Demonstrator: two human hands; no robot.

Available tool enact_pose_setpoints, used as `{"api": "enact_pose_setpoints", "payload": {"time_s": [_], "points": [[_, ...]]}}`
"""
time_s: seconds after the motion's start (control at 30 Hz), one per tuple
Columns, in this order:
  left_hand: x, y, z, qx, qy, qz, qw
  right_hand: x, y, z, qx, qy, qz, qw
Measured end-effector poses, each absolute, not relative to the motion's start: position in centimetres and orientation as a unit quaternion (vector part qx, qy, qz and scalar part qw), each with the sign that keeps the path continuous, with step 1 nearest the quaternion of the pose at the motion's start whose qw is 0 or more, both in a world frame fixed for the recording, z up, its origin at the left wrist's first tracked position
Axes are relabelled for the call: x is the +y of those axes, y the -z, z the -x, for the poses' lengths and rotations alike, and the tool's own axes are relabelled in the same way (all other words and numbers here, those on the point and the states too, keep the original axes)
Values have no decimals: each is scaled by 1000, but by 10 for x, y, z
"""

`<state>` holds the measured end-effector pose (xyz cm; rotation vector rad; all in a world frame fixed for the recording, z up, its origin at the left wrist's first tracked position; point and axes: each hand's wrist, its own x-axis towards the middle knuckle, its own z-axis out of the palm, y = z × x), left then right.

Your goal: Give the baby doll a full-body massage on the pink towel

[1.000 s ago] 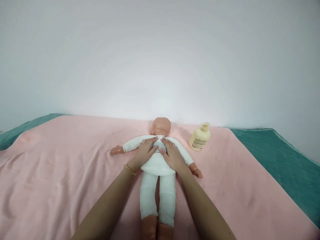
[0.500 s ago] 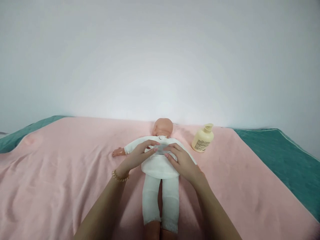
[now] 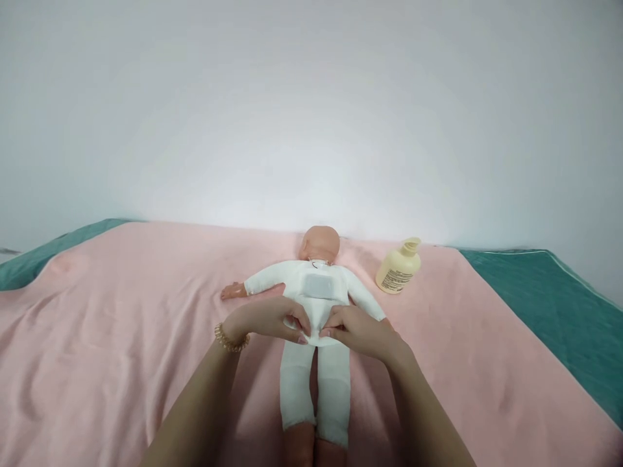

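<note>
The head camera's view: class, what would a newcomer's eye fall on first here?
First, probably the bald doll with a white cloth body, lying in the centre, a grey rectangular patch on its torso. Next, the left hand and right hand, pinching the cloth below that patch. Then the pale yellow pump bottle, standing right of the doll on the pink blanket.

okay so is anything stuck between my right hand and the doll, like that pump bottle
Nothing visible is in the way. Your right hand is right at the doll's lower back, and the pump bottle is off to the right on the pink blanket.
</note>
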<state>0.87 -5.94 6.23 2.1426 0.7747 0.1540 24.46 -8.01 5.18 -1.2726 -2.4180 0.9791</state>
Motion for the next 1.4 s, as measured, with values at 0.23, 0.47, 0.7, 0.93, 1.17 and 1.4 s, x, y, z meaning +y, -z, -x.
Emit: {"api": "enact_pose_setpoints", "payload": {"time_s": [0.23, 0.47, 0.7, 0.93, 1.17, 1.4], "points": [[-57, -57, -7, 313, -102, -836, 439, -70, -42, -248, -815, -376, 421, 132], [-47, -51, -3, 368, -128, -809, 440, -60, -46, -254, -807, -358, 433, 182], [-43, -41, -7, 383, -114, -799, 450, -54, -32, -251, -797, -369, 439, 188], [-34, -31, -13, 422, -217, -788, 392, -51, -34, -252, -784, -348, 454, 241], [-35, -29, -16, 435, -197, -794, 376, -49, -29, -249, -787, -344, 458, 227], [-35, -31, -18, 424, -235, -806, 340, -49, -33, -250, -780, -320, 458, 282]]}}
